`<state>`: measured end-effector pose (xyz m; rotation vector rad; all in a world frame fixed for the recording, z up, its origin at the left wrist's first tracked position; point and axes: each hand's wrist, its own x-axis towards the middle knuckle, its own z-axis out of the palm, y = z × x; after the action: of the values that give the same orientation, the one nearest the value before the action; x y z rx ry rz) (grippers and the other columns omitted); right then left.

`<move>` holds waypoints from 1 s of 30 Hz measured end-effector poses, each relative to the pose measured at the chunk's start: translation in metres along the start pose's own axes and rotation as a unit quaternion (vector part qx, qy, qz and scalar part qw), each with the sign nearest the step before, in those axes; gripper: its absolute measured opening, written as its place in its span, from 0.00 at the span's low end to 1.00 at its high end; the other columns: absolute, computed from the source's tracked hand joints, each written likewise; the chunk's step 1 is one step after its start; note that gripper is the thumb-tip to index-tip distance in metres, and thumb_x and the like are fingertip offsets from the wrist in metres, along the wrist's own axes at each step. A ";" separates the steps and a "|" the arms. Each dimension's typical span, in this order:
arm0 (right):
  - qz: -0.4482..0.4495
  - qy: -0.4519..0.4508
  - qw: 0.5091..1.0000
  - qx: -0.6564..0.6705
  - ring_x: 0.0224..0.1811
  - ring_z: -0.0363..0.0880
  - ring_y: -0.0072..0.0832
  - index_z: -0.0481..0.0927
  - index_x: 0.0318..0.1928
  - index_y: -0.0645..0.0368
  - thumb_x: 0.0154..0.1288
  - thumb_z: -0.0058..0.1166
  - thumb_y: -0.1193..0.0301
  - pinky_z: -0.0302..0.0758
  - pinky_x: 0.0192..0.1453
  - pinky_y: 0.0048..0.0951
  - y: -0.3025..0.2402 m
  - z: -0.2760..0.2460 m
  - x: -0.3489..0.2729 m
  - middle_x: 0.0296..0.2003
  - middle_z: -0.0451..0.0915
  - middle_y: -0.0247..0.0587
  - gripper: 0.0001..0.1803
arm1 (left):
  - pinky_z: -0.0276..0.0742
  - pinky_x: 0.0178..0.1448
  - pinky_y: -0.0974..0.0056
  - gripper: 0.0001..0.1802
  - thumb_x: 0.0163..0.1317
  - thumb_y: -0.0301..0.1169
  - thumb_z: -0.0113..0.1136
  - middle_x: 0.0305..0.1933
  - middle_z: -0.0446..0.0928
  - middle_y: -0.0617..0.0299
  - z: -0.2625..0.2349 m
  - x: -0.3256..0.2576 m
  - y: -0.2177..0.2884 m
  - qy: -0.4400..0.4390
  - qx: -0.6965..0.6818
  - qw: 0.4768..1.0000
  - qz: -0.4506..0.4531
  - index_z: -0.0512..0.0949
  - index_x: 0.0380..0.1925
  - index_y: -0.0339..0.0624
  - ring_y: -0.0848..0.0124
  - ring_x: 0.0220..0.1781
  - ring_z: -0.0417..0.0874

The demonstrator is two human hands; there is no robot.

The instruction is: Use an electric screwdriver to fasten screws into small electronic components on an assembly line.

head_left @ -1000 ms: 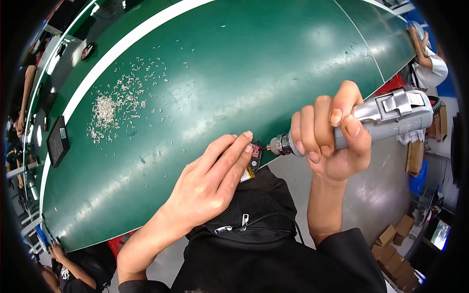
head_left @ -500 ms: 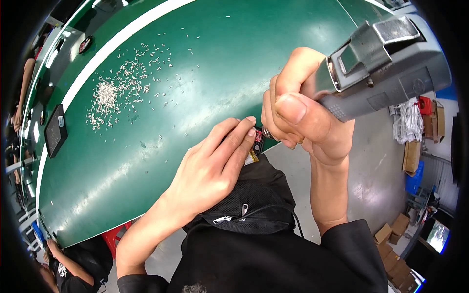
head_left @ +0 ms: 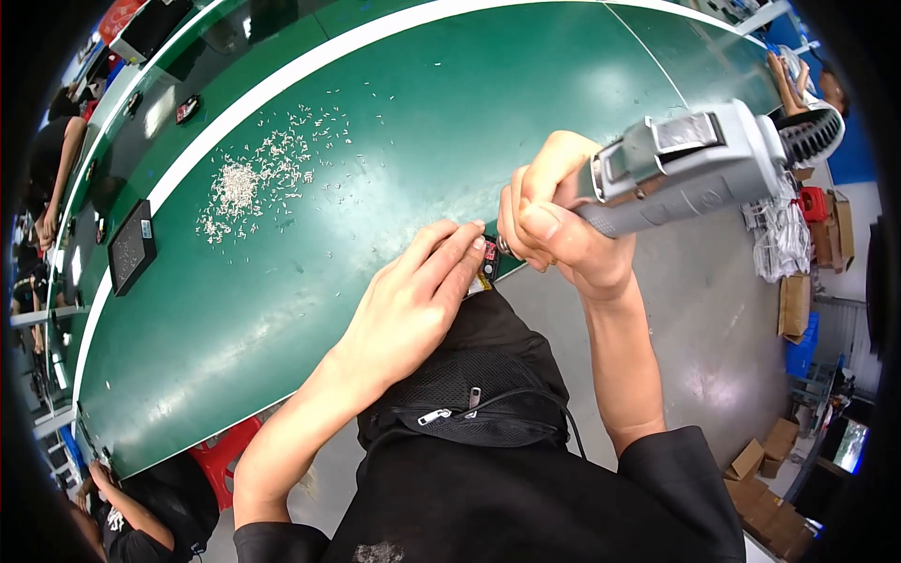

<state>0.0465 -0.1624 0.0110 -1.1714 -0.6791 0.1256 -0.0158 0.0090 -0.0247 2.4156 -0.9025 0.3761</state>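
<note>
In my right hand [head_left: 563,220] is a grey electric screwdriver [head_left: 671,178] with a metal clip-like lever. My fingers and thumb wrap around its lower body, and a coiled black cord [head_left: 815,139] leaves its far end. The tool's metal nose [head_left: 504,246] points down and left at a small black and red device [head_left: 491,261] by the table's near edge. My left hand [head_left: 404,298] steadies this device, fingers extended and close together, fingertips against its left side. Its thumb is hidden. A yellow-labelled piece [head_left: 479,284] shows just below the device. The tool's tip cannot be made out.
Many tiny white rod-shaped pieces [head_left: 236,188] lie heaped and scattered on the green table [head_left: 375,169]. A black tray [head_left: 131,247] stands to the left. Beside a red stool [head_left: 225,460] another person [head_left: 141,507] sits at lower left. Cardboard boxes [head_left: 765,497] stand at right.
The view has shifted, so the table, tray and white pieces sit farther right. The screwdriver appears lower and smaller, with its coiled cord now showing. My left hand stays at the device.
</note>
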 end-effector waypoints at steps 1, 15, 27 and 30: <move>0.043 0.049 0.998 0.024 0.19 0.68 0.15 0.74 0.27 0.60 0.55 0.61 0.76 0.62 0.21 0.17 -0.004 0.000 -0.002 0.19 0.72 0.30 0.07 | 0.82 0.47 0.62 0.18 0.50 0.21 0.60 0.51 0.75 0.52 -0.001 0.001 0.000 0.000 -0.005 1.000 0.001 0.77 0.43 0.28 0.60 0.54 0.75; -0.082 0.107 0.951 0.278 0.11 0.57 0.16 0.62 0.35 0.55 0.71 0.44 0.67 0.60 0.20 0.21 -0.040 -0.021 -0.013 0.13 0.59 0.27 0.09 | 0.73 0.56 0.55 0.25 0.45 0.14 0.61 0.52 0.75 0.52 -0.114 -0.129 -0.037 0.161 0.114 0.947 -0.253 0.77 0.47 0.37 0.53 0.53 0.74; 0.025 0.240 0.922 0.302 0.12 0.52 0.14 0.61 0.36 0.57 0.72 0.41 0.71 0.58 0.19 0.19 0.030 -0.033 -0.013 0.14 0.55 0.27 0.07 | 0.59 0.68 0.49 0.36 0.63 0.40 0.57 0.66 0.55 0.32 -0.232 -0.301 -0.146 0.168 0.512 0.563 -0.626 0.56 0.65 0.32 0.41 0.68 0.58; 0.030 0.200 0.928 0.312 0.14 0.52 0.15 0.62 0.39 0.60 0.74 0.39 0.72 0.58 0.21 0.20 0.038 -0.049 -0.010 0.17 0.53 0.28 0.05 | 0.56 0.70 0.47 0.37 0.63 0.39 0.56 0.67 0.53 0.29 -0.264 -0.323 -0.223 0.184 0.418 0.662 -0.595 0.54 0.65 0.31 0.38 0.68 0.55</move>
<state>0.0750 -0.1910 -0.0371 -0.5723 -0.2068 0.1362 -0.1230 0.4694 -0.0305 2.8484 1.3595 0.7756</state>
